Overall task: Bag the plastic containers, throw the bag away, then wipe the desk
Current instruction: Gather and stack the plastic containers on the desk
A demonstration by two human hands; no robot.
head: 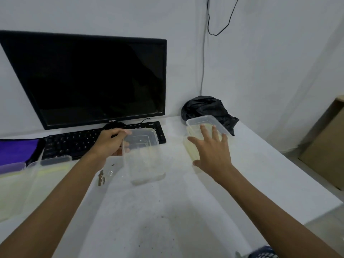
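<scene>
Head view: left hand [109,144] grips a clear rectangular plastic container [143,155] by its rim, fingers [125,132] curled over the far corner; its long axis runs away from me, tilted. Right hand [210,151] is spread, released, over a second container [202,125] beside the crumpled black bag [208,107] on the white worktop [167,211].

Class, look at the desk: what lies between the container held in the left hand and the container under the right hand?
In the head view, only bare white desk separates the held container from the right-hand container.
</scene>
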